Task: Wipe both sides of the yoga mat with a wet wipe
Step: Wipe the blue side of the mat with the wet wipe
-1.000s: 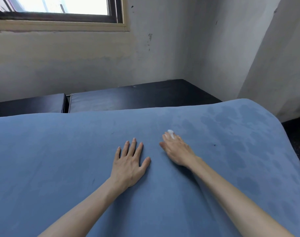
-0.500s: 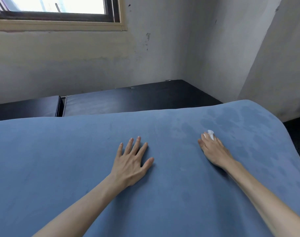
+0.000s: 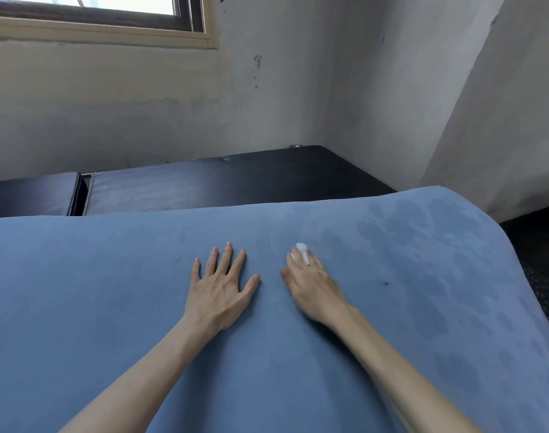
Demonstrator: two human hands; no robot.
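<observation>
Spreading across nearly the whole lower view, the soft blue yoga mat has a matte, faintly napped surface that curves down at its far and right edges, and darker damp blotches mottle its right portion. Beyond it lie dark padded floor mats against a stained, pale plaster wall, with a tan-framed window at the upper left. The left hand lies flat on the mat near its middle, fingers straight and spread wide, palm down. Just beside it, apart by a narrow strip of mat, the right hand also rests palm down, somewhat blurred, with a small white wet wipe bunched under and between its fingers, a bit poking up near the fingertips; how tightly the fingers grip it cannot be told. Half a second ago the right hand was well out toward the damp right side; it has since swept back leftward with the wipe to sit next to the left hand, which has stayed planted in place.
</observation>
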